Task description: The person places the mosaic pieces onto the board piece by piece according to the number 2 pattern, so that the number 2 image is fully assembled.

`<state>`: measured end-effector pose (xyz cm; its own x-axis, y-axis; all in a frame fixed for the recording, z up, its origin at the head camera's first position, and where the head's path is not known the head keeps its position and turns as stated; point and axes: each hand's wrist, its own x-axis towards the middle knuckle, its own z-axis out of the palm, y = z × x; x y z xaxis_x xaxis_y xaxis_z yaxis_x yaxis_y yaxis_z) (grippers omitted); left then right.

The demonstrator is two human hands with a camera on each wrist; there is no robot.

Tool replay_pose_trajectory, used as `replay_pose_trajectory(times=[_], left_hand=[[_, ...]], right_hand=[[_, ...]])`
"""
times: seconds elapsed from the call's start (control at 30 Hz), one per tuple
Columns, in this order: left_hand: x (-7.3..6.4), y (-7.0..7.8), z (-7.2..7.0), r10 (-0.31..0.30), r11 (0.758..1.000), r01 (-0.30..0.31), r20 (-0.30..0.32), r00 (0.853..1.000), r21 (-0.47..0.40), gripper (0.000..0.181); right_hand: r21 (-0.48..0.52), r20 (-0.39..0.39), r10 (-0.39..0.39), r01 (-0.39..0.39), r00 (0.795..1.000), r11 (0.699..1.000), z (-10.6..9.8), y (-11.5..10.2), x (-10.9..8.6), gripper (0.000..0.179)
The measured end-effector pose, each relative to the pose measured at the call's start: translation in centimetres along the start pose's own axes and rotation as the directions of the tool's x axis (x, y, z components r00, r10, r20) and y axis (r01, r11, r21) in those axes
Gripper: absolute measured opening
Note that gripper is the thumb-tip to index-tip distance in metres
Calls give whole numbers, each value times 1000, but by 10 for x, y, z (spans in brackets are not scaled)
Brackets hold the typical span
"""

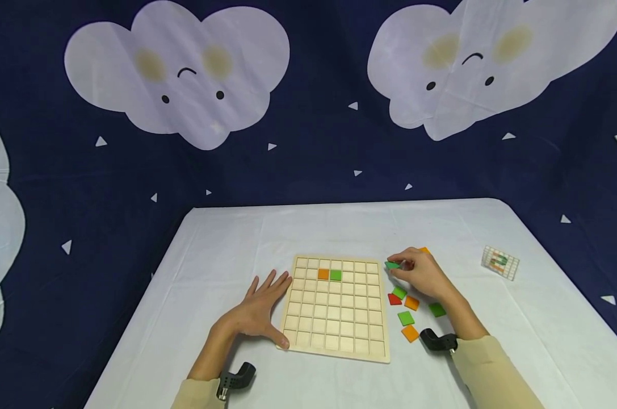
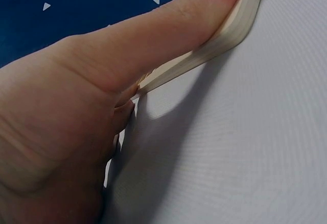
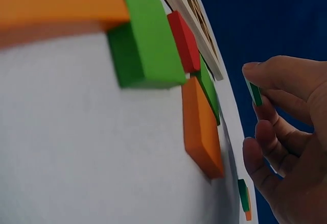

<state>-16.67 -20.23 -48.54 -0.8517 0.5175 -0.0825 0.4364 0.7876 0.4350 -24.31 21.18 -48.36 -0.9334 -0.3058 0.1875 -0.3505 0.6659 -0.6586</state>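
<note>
A wooden grid board (image 1: 334, 326) lies on the white table, with an orange tile (image 1: 323, 274) and a green tile (image 1: 335, 275) side by side in its upper cells. My left hand (image 1: 257, 309) rests at the board's left edge, fingers spread. Its thumb (image 2: 168, 32) lies over the near-left corner in the left wrist view. Just right of the board's far corner, my right hand (image 1: 420, 272) pinches a green tile (image 1: 392, 265) between thumb and fingers. That pinched tile (image 3: 254, 92) is seen nearly edge-on in the right wrist view.
Right of the board lie several loose tiles, among them a red tile (image 1: 394, 299), an orange tile (image 1: 410, 333) and a green tile (image 1: 437, 309). Another orange tile (image 1: 424, 250) shows behind the right hand. Farther right is a small card with a printed grid (image 1: 499, 262).
</note>
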Motion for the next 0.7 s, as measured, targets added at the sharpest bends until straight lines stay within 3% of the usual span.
replay_pose_trajectory(times=[0.7], left_hand=[[1,-1,1,2,1000,-2,4,1000,-4,148]], right_hand=[[15,33,23,-23,999,1000,12,-14,9,24]])
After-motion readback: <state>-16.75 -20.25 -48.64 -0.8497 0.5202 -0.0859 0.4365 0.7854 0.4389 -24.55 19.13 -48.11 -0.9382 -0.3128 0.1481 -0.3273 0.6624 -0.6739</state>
